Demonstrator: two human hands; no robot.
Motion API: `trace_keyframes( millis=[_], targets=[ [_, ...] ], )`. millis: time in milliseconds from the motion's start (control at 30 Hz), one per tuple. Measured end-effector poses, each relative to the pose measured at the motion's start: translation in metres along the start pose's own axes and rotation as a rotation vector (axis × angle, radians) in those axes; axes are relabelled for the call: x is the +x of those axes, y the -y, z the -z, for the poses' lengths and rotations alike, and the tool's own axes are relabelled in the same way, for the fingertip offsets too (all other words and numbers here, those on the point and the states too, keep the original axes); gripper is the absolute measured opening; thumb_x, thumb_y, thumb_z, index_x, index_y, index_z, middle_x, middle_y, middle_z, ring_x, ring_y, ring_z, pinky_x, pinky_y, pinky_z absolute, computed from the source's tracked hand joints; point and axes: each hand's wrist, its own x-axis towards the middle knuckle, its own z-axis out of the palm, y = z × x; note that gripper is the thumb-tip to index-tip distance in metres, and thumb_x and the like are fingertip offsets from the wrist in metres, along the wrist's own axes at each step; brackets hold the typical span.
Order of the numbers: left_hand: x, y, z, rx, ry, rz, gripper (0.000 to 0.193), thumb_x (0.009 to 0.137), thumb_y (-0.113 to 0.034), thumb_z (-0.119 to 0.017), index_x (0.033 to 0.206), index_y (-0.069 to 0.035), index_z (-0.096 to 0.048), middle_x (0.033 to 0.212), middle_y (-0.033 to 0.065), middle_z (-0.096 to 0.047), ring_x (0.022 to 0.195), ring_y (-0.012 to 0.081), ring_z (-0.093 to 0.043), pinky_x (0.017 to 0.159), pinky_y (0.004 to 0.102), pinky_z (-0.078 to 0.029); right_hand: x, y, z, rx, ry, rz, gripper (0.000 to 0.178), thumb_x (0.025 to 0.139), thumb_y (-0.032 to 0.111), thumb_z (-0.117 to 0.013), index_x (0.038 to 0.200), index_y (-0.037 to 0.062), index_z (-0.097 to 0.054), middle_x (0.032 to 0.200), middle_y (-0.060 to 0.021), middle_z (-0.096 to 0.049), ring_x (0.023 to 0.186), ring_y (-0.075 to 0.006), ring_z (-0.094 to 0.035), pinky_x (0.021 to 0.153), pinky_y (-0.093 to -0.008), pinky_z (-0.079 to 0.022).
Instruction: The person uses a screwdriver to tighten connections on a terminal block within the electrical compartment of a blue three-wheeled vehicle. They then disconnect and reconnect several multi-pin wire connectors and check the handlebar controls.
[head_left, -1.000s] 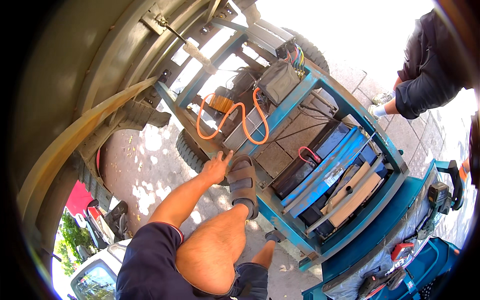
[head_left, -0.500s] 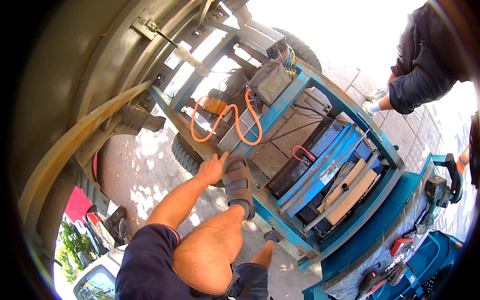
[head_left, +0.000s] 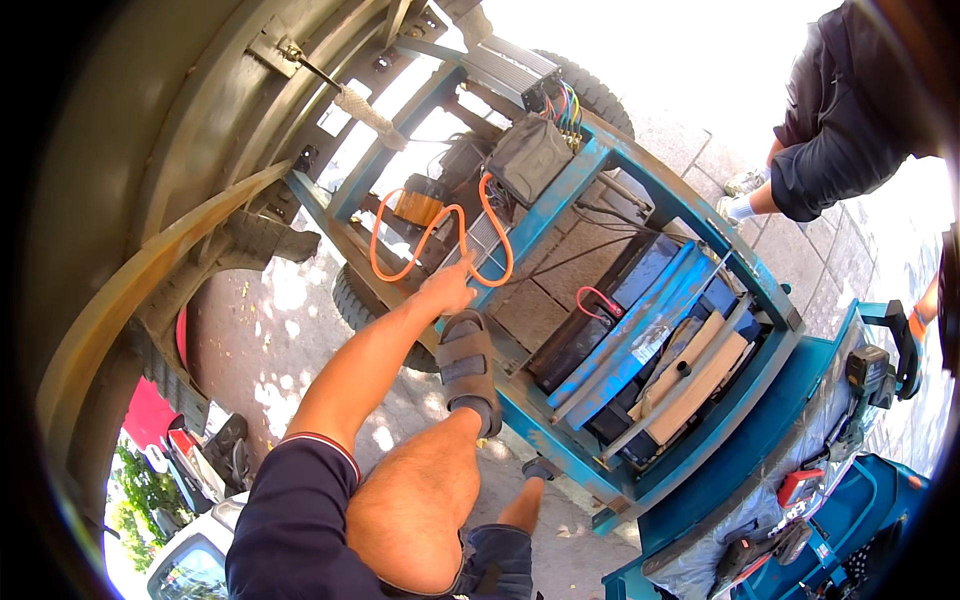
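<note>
My left hand (head_left: 449,286) reaches over the blue metal frame (head_left: 545,225), holding nothing that I can see. Its fingers stretch toward a finned metal box (head_left: 484,236) and lie close to a looped orange cable (head_left: 508,252); whether they touch either cannot be told. Beside the cable sits a round motor-like part with a copper-coloured band (head_left: 418,209). A dark fabric pouch (head_left: 530,158) rests on the frame behind it. My sandalled foot (head_left: 466,365) is propped on the frame just below the hand. My right hand is out of view.
Batteries (head_left: 570,350) with a blue bar (head_left: 640,345) across them fill the frame's near bay. A raised metal body (head_left: 110,200) arches at left. Another person (head_left: 840,150) stands at right, near a teal panel (head_left: 735,440) holding tools. A second finned box (head_left: 508,70) trails coloured wires.
My left hand has moved forward and slightly right, from the frame's edge to beside the orange cable and finned box. The view has shifted a little.
</note>
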Motion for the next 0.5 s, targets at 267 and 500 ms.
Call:
trace_keyframes(
  millis=[267, 500],
  targets=[
    [0.004, 0.003, -0.005, 0.033, -0.104, -0.090, 0.063, 0.094, -0.024, -0.068, 0.148, 0.000, -0.046, 0.133, 0.0289, -0.064, 0.127, 0.0456, -0.059, 0.106, 0.0518, -0.048, -0.011, 0.016, -0.010, 0.000, 0.005, -0.039, 0.036, 0.099, 0.035, -0.057, 0.097, 0.0027, -0.071, 0.093, -0.0252, -0.071, 0.085, -0.0466, -0.066, 0.075, -0.0565, -0.049],
    [-0.045, -0.054, -0.051, -0.025, -0.049, -0.306, 0.026, 0.092, -0.026, -0.068, 0.103, -0.003, -0.066, 0.101, 0.0241, -0.070, 0.102, 0.0463, -0.066, 0.088, 0.0537, -0.052, -0.007, -0.068, -0.051, -0.033, -0.315, 0.027, 0.022, 0.077, 0.031, -0.068, 0.078, 0.0092, -0.072, 0.081, -0.0133, -0.070, 0.082, -0.0378, -0.067, 0.076, -0.0509, -0.051]
  ],
)
